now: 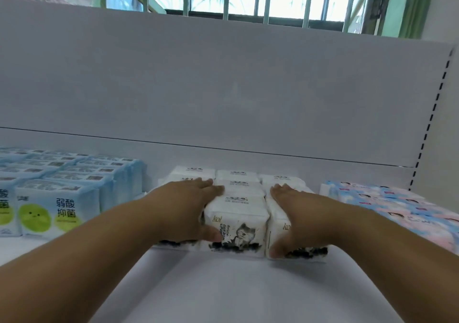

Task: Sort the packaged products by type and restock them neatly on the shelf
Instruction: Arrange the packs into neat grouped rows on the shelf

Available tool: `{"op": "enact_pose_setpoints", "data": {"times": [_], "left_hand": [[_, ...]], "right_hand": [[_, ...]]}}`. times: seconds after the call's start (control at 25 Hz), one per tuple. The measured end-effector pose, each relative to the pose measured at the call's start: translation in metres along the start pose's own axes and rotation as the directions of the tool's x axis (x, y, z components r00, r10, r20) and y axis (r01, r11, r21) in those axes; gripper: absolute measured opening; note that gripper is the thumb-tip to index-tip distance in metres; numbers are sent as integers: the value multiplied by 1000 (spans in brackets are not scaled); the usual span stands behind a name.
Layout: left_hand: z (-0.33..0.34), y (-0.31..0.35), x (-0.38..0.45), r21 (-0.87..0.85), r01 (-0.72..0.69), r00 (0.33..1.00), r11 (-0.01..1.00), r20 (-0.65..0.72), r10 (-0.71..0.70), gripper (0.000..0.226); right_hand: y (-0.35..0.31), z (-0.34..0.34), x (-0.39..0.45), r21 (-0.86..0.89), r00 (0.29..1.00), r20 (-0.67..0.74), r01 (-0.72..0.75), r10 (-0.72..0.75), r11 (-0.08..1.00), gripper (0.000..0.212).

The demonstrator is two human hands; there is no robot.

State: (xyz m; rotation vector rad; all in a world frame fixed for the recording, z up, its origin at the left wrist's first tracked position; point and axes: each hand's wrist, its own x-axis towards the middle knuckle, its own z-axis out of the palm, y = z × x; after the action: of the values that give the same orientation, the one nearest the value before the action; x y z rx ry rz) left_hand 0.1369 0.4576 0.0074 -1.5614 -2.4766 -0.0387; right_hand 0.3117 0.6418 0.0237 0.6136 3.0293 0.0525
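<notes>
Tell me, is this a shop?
Probably a shop, or a mock-up of one: a white metal shelf with a slotted upright, and soft packs sorted by type: blue-and-green, white cat-printed, pink-and-blue.

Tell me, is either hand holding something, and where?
Nothing is lifted. The left hand and right hand press flat on the white cat-print packs, fingers on top, thumbs at the front.

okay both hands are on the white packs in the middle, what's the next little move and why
Probably press both hands inward and nudge the white packs back. The left hand and right hand flank the front row, with a gap showing beside the middle pack, and the shelf has room behind.
</notes>
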Motion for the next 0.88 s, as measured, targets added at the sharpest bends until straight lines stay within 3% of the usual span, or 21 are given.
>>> {"op": "enact_pose_setpoints", "data": {"times": [0.16, 0.28, 0.36, 0.44, 0.52, 0.56, 0.64, 0.68, 0.76, 0.88], "left_hand": [[-1, 4, 5, 28, 17, 1000, 999, -24, -16, 103], [-9, 4, -6, 20, 18, 999, 1000, -37, -17, 117], [-17, -7, -22, -71, 79, 988, 994, -126, -88, 124], [-14, -25, -42, -317, 195, 944, 928, -195, -265, 126], [1, -41, -56, -682, 249, 899, 688, -100, -425, 138], [10, -47, -59, -834, 235, 904, 500, -2, -428, 144], [23, -45, -59, -970, 183, 948, 162, 131, -291, 130], [27, -41, -58, -982, 167, 965, 83, 146, -217, 117], [29, -34, -55, -981, 172, 969, 88, 152, -194, 97], [31, -32, -52, -972, 196, 951, 131, 155, -267, 68]], "right_hand": [[-2, 2, 10, -4, 999, -49, 9, -9, 1000, 131], [2, 0, -1, 37, 994, -107, 22, -18, 999, 134], [15, -2, -16, 119, 981, -193, 30, -6, 992, 133], [35, 2, -29, 279, 964, -244, -30, 101, 960, 137], [50, 16, -34, 596, 954, -178, -91, 242, 798, 145], [54, 25, -33, 778, 961, -113, -72, 252, 624, 148], [58, 45, -27, 970, 991, -61, 31, 120, 240, 132], [56, 54, -23, 987, 996, -82, 76, 39, 143, 114], [47, 62, -21, 989, 992, -126, 126, -10, 80, 89], [42, 62, -18, 992, 991, -117, 120, 61, -42, 93]]}}
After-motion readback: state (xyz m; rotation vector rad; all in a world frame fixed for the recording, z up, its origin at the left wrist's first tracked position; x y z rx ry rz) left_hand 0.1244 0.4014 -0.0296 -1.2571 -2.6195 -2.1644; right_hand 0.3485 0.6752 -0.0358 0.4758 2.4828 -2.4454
